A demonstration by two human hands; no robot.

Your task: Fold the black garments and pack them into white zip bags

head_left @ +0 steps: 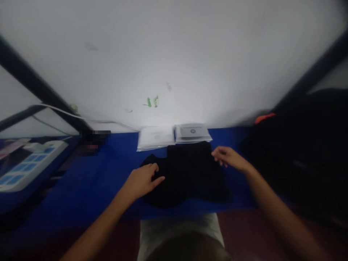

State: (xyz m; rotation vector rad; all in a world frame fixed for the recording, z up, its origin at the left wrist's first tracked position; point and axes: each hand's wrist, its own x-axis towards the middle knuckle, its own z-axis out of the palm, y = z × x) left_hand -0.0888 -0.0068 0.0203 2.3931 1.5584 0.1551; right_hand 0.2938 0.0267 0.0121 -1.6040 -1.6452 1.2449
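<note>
A black cloth lies spread on the blue table surface in front of me. My left hand rests on the cloth's left part, with thumb and fingers apart. At the cloth's upper right corner is my right hand, its fingers curled with thumb and fingertips close together; whether cloth is between them is too dark to make out. Just behind the cloth lie two stacks of flat plastic packets, a white one on the left and one with a printed label on the right.
A white power strip with blue sockets lies at the far left. From there a white cable runs along the white wall. A large black heap with an orange piece fills the right side. Dark frame bars slant at both sides.
</note>
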